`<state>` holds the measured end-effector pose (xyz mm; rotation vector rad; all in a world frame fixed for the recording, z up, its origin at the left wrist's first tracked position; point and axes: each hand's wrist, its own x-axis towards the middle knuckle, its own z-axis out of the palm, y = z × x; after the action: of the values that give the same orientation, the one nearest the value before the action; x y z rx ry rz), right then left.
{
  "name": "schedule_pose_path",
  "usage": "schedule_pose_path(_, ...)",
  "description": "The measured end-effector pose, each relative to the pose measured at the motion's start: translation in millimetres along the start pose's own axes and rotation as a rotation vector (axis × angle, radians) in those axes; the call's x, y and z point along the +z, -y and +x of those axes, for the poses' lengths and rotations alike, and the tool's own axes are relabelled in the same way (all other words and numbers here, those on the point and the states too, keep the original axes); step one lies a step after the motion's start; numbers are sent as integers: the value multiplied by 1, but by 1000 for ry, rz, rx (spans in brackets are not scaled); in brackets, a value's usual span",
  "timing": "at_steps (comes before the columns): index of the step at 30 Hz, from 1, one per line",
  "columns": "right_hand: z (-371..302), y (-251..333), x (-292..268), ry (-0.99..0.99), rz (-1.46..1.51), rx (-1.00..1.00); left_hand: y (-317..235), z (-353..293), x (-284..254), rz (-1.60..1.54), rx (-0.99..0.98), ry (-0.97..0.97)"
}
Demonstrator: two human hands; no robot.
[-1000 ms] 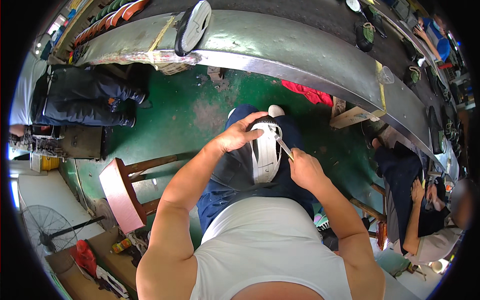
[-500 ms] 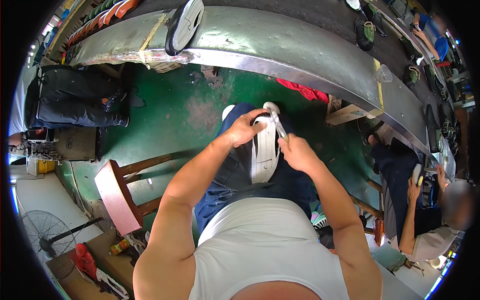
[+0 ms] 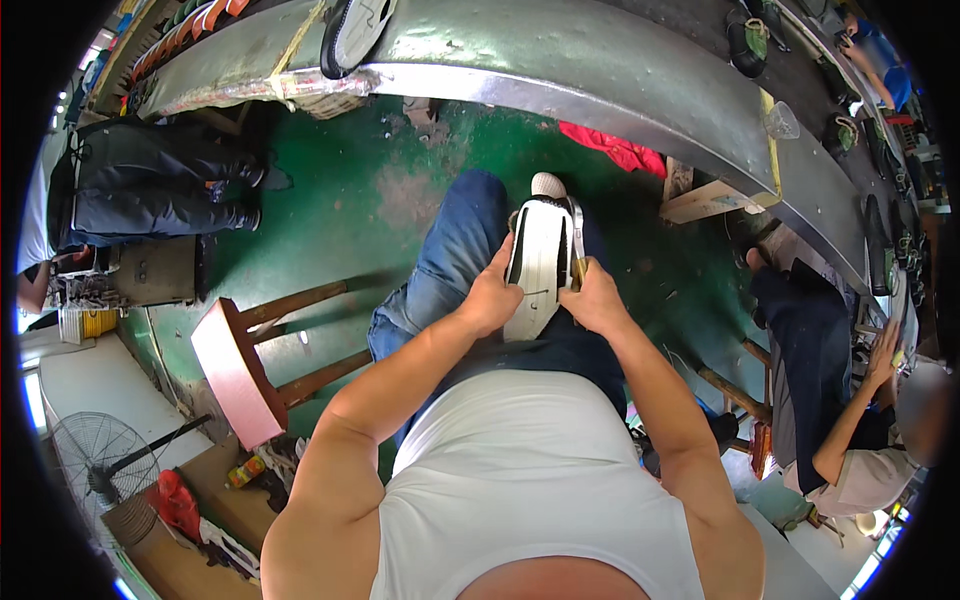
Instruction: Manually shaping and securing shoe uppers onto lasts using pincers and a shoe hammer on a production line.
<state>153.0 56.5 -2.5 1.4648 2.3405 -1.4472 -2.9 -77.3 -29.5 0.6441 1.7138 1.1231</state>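
Note:
Between my knees a shoe (image 3: 538, 250) lies with its white underside up and a black upper showing round the edge. A small bent nail or wire seems to stand out of its white face. My left hand (image 3: 491, 297) is closed round the shoe's left side. My right hand (image 3: 598, 300) is closed on a slim metal hand tool with a yellowish handle (image 3: 579, 268). That tool lies along the shoe's right edge; its exact kind is hard to make out, though it resembles pincers.
Ahead runs a metal-edged bench (image 3: 560, 60) bearing another white-soled shoe (image 3: 352, 38) and several dark shoes. A pink-topped stool (image 3: 232, 372) stands at left, a fan (image 3: 100, 460) behind it. Co-workers sit at right (image 3: 810, 340) and stand at left (image 3: 160, 190). Red cloth (image 3: 615, 150) hangs under the bench.
The shoe has been tilted and brought more upright toward me. My left hand has slid from its far end to its near left side. The tool has shifted from across the shoe to its right edge.

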Motion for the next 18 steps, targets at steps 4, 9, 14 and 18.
schedule_pose_path(4, -1, -19, -18, 14, -127, -88, -28, -7, -31, -360, -177, 400)
schedule_pose_path(9, -37, -35, -55, 96, -48, -198, 19, -23, -10, 115, -44, 221)
schedule_pose_path(14, -52, -5, -65, 283, -420, -503, 30, -26, -4, 58, 19, 220)
schedule_pose_path(18, -47, 34, -62, 330, -843, -531, 12, -29, -4, -488, -88, 351)
